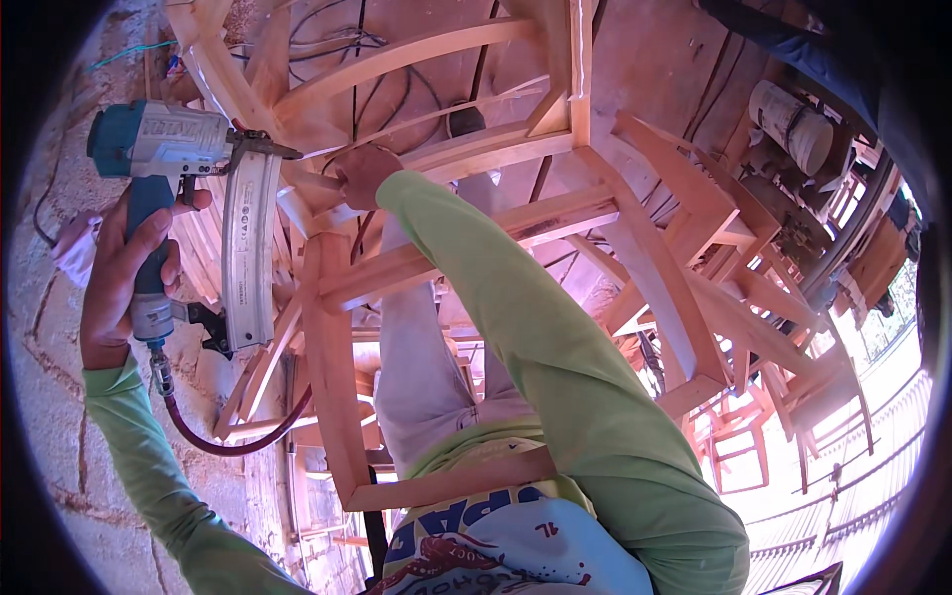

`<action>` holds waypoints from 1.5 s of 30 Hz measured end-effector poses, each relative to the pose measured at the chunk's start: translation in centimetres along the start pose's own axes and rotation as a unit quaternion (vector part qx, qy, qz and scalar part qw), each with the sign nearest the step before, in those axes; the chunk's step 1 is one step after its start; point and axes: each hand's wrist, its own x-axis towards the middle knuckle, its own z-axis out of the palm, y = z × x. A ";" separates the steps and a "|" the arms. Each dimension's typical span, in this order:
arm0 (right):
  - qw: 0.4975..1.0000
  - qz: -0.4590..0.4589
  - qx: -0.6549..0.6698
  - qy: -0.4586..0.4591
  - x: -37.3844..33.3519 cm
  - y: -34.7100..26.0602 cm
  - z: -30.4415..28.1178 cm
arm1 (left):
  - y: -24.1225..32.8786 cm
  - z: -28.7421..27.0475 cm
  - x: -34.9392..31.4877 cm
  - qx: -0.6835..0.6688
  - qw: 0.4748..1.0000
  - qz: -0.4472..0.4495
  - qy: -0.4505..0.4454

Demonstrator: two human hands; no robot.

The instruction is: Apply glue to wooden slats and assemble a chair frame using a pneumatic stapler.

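Gripping the teal nail gun [169, 149] by its handle, the left hand [124, 273] holds it raised left of the wooden chair frame [476, 228]. Right hand [365, 175] seems closed on a frame rail, fingers partly hidden. Red air hose [228, 436] hangs below.

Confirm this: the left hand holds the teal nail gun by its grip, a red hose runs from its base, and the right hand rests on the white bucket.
Not quite. In the head view the right hand grips a rail of the wooden chair frame, not the white bucket, which lies apart at upper right. The rest stands: the left hand holds the teal nail gun, with the red hose at its base.
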 end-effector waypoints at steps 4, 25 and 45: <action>0.999 0.026 -0.015 0.014 0.0 -0.2 0.5 | -0.1 0.3 0.1 0.001 1.000 0.013 -0.013; 0.971 0.197 0.043 -0.132 -10.5 14.0 -19.7 | 0.9 4.3 4.8 -0.013 0.994 0.007 -0.105; 0.981 0.162 0.037 -0.098 -11.0 14.6 -19.5 | 2.8 14.3 14.9 0.019 0.971 -0.040 -0.235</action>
